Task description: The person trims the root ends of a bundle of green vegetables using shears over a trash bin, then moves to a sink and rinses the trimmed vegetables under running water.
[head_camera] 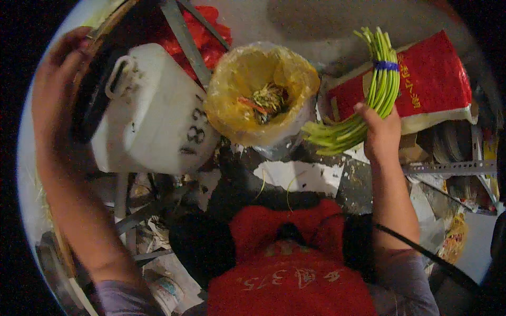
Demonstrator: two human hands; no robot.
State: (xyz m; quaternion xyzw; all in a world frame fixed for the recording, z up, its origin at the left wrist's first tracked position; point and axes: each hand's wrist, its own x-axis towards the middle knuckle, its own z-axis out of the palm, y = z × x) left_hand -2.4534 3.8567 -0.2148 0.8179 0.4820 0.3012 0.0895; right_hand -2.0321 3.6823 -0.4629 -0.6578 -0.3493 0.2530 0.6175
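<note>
My right hand [382, 126] grips a bunch of long green stems [382, 85], which look like garlic scapes. A blue-purple band [386, 66] binds them near the upper end, and the lower part bends off to the left. At the far left, my left hand [65, 65] reaches to the wooden edge [103, 29] of a raised surface. Its fingers are dark and blurred, so I cannot make out whether anything is in them. Between my hands stands a bin lined with a yellowish plastic bag [233, 79], with plant scraps [269, 98] at its bottom.
A white plastic jerrycan [158, 114] with black markings stands left of the bin. Red plastic bags [197, 35] lie behind metal legs [185, 39]. A red printed bag [438, 79] lies behind the stems, above a perforated metal bar [450, 168]. A black cable [427, 252] crosses near my right arm.
</note>
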